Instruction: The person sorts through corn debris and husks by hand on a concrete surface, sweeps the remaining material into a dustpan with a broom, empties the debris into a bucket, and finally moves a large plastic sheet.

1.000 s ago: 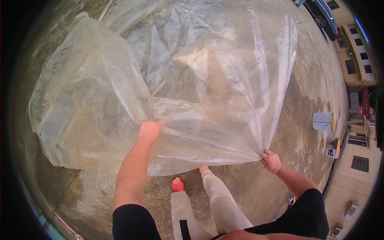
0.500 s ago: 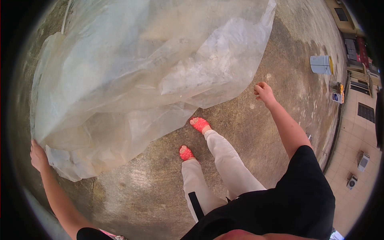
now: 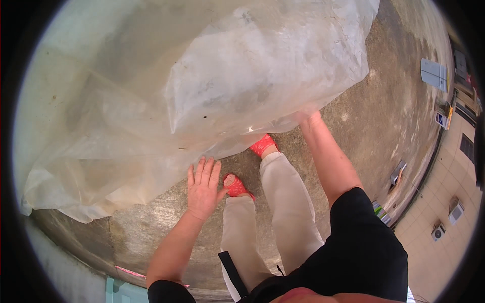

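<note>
A large translucent plastic sheet [image 3: 141, 116], creased and smudged with dirt, spreads before me and fills much of the upper left. Just at its near edge is my left hand [image 3: 203, 191], open, fingers spread and pointing away from me; whether the fingertips touch the sheet I cannot tell. Farther right, my right hand [image 3: 309, 116] has gone under the sheet's edge. The plastic covers its fingers, so their grip is hidden. Below the edge, between my hands, are my feet in red sandals [image 3: 235, 186].
Wet-stained concrete floor [image 3: 353, 136] lies around my feet. To the far right stand a pale bucket [image 3: 433, 74] and a small container [image 3: 442, 120] near a tiled wall [image 3: 429, 202]. A light-blue object [image 3: 124, 292] and a pink strip [image 3: 129, 271] are at the lower left.
My left hand has let go of the sheet's far left corner and moved right, toward my feet. My right hand has moved left under the sheet's edge. The sheet has shifted nearer.
</note>
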